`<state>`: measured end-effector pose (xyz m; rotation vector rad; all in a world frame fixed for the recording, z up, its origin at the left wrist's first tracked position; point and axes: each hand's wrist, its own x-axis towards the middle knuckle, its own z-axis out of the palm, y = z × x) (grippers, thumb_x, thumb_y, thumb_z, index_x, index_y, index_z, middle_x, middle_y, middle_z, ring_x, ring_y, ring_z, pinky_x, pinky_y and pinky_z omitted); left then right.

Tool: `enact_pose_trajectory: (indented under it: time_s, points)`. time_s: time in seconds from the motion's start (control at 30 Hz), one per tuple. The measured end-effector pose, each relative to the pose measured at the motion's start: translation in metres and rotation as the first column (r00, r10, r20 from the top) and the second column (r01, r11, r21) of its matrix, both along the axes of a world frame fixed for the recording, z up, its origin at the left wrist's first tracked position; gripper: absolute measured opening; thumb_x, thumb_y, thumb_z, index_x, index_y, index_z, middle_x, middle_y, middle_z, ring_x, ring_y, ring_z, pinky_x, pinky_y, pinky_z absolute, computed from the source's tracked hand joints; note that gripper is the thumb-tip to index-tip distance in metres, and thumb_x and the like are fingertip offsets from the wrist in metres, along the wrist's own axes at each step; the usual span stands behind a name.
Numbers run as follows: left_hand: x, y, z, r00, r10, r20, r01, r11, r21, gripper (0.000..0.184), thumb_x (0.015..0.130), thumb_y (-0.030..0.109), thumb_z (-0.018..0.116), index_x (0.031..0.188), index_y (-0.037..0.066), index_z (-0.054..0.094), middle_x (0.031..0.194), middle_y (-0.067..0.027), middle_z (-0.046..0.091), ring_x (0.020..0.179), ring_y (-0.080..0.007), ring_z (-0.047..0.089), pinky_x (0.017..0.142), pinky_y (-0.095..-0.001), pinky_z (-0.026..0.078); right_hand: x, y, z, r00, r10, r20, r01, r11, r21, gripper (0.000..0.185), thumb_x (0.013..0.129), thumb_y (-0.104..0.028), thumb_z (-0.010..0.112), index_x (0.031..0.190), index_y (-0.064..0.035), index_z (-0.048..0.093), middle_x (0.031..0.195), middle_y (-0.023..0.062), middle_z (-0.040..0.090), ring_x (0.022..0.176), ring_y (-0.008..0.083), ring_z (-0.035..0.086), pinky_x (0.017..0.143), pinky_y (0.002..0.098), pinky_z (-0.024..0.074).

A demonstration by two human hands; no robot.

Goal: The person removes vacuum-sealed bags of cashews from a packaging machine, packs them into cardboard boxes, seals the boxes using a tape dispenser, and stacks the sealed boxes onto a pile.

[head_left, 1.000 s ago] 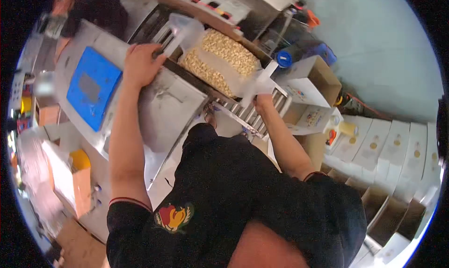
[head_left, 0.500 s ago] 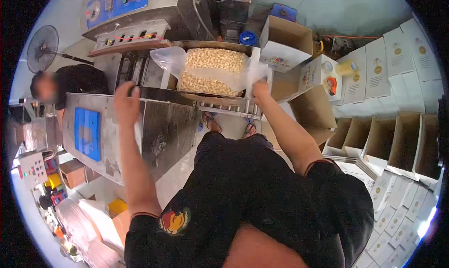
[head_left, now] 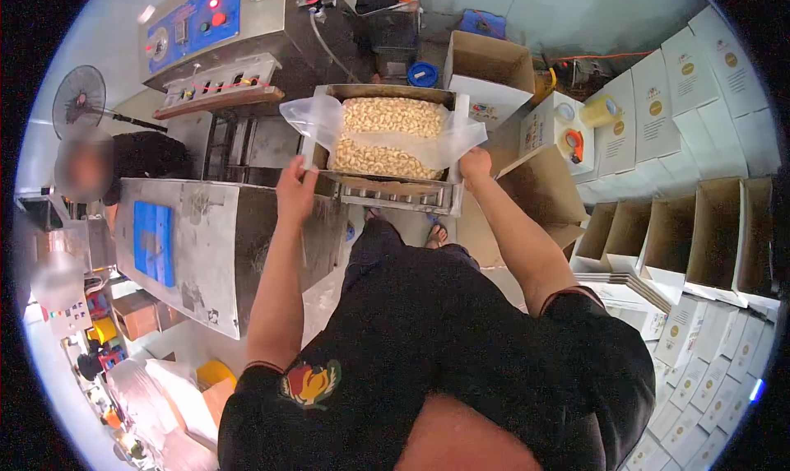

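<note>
An open carton [head_left: 461,109] holds a clear plastic bag [head_left: 471,136] filled with pale, curved nuts that look like cashews [head_left: 393,117]. The bag's loose ends spread out over the left and right sides of the carton. At the carton's near left corner, my left hand [head_left: 296,190] has its fingers and thumb closed on the side flap. My right hand [head_left: 476,167] grips the flap at the near right corner, just below the bag's loose end. Beneath the carton is a metal roller conveyor [head_left: 403,198].
A steel machine with a blue control panel [head_left: 197,23] stands at upper left. A metal cabinet [head_left: 181,249] is left of me, with another person [head_left: 148,154] behind it. Empty cartons [head_left: 494,64] and stacked white boxes [head_left: 650,113] line the right, with a tape dispenser [head_left: 573,144].
My left hand has come in from the left, where it was raised and apart, to the carton's left flap. The carton appears slightly turned. My right hand stays at its right side.
</note>
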<state>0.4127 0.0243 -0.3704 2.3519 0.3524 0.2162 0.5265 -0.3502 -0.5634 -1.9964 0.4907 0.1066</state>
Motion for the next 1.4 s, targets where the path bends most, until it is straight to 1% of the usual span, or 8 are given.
enact_pose_trajectory:
  time_s: [0.27, 0.4, 0.47, 0.57, 0.77, 0.93, 1.07, 1.4]
  points:
    - [0.098, 0.044, -0.072, 0.966, 0.182, -0.186, -0.197, 0.978, -0.067, 0.071, 0.083, 0.046, 0.070, 0.130, -0.004, 0.051, 0.132, -0.0218, 0.055, 0.122, -0.0339, 0.053, 0.099, -0.0416, 0.042, -0.019, -0.050, 0.039, 0.938, 0.271, -0.214, -0.139, 0.864, 0.485, 0.046, 0.076, -0.019, 0.071, 0.118, -0.0011, 0.062, 0.106, 0.0057, 0.069, 0.091, 0.0233, 0.066, 0.081, 0.0366, 0.0507]
    - [0.145, 0.057, -0.056, 0.972, -0.031, -0.234, -0.079, 0.892, -0.444, 0.062, 0.086, 0.045, 0.068, 0.129, 0.001, 0.057, 0.137, -0.0176, 0.053, 0.129, -0.0326, 0.045, 0.107, -0.0422, 0.035, -0.002, -0.048, 0.059, 0.862, 0.451, 0.230, -0.478, 0.875, 0.076, 0.062, 0.074, -0.021, 0.075, 0.130, -0.0043, 0.054, 0.121, 0.0131, 0.063, 0.114, 0.0291, 0.058, 0.096, 0.0395, 0.0454]
    - [0.171, 0.043, -0.056, 0.943, -0.315, 0.106, 0.330, 0.924, -0.194, 0.047, 0.085, 0.027, 0.068, 0.126, 0.005, 0.059, 0.129, -0.0162, 0.059, 0.124, -0.0327, 0.051, 0.104, -0.0423, 0.039, 0.024, -0.027, 0.135, 0.717, 0.556, 0.421, -0.432, 0.828, -0.357, 0.060, 0.070, -0.015, 0.079, 0.126, -0.0023, 0.059, 0.125, 0.0189, 0.060, 0.124, 0.0320, 0.052, 0.101, 0.0430, 0.0423]
    - [0.184, 0.016, -0.067, 0.769, -0.636, 0.064, 0.607, 0.758, 0.237, 0.041, 0.083, 0.018, 0.065, 0.123, 0.011, 0.063, 0.128, -0.0148, 0.060, 0.124, -0.0333, 0.051, 0.105, -0.0440, 0.038, 0.064, -0.012, 0.155, 0.491, 0.844, 0.217, -0.549, 0.493, -0.675, 0.068, 0.076, -0.033, 0.074, 0.136, -0.0121, 0.050, 0.127, 0.0179, 0.058, 0.128, 0.0364, 0.047, 0.104, 0.0431, 0.0412]
    - [0.192, -0.018, -0.086, 0.626, -0.755, -0.195, 0.766, 0.642, -0.028, 0.025, 0.084, 0.023, 0.064, 0.103, 0.008, 0.069, 0.101, -0.0141, 0.068, 0.097, -0.0348, 0.062, 0.086, -0.0449, 0.048, 0.099, 0.071, 0.140, 0.239, 0.968, -0.078, -0.897, 0.189, -0.399, 0.037, 0.088, -0.043, 0.060, 0.096, -0.0084, 0.071, 0.103, 0.0214, 0.066, 0.101, 0.0414, 0.060, 0.085, 0.0484, 0.0485]
    - [0.189, -0.004, -0.102, 0.891, -0.437, -0.125, 0.362, 0.849, -0.385, 0.023, 0.092, 0.028, 0.060, 0.082, 0.007, 0.064, 0.069, -0.0094, 0.063, 0.061, -0.0251, 0.059, 0.061, -0.0388, 0.047, 0.088, 0.096, 0.101, 0.503, 0.861, -0.069, -0.827, 0.457, -0.327, 0.052, 0.092, -0.050, 0.049, 0.081, -0.0032, 0.069, 0.081, 0.0230, 0.067, 0.081, 0.0444, 0.062, 0.076, 0.0517, 0.0496]
    - [0.188, -0.003, -0.102, 0.988, -0.028, -0.150, -0.122, 0.451, -0.884, 0.033, 0.101, 0.029, 0.052, 0.073, 0.013, 0.045, 0.060, 0.0019, 0.040, 0.053, -0.0101, 0.039, 0.051, -0.0273, 0.033, 0.079, 0.078, 0.108, 0.868, 0.486, -0.102, -0.490, 0.872, -0.016, 0.054, 0.095, -0.048, 0.051, 0.079, 0.0025, 0.064, 0.068, 0.0220, 0.062, 0.065, 0.0326, 0.060, 0.066, 0.0438, 0.0483]
    - [0.175, 0.006, -0.094, 0.999, 0.016, -0.044, -0.047, 0.330, -0.943, 0.034, 0.101, 0.031, 0.053, 0.074, 0.011, 0.048, 0.060, 0.0027, 0.040, 0.053, -0.0107, 0.039, 0.052, -0.0286, 0.036, 0.047, 0.050, 0.099, 0.997, 0.007, -0.082, 0.000, 0.996, 0.087, 0.061, 0.096, -0.050, 0.055, 0.067, 0.0034, 0.057, 0.056, 0.0085, 0.048, 0.058, 0.0138, 0.043, 0.052, 0.0401, 0.0385]
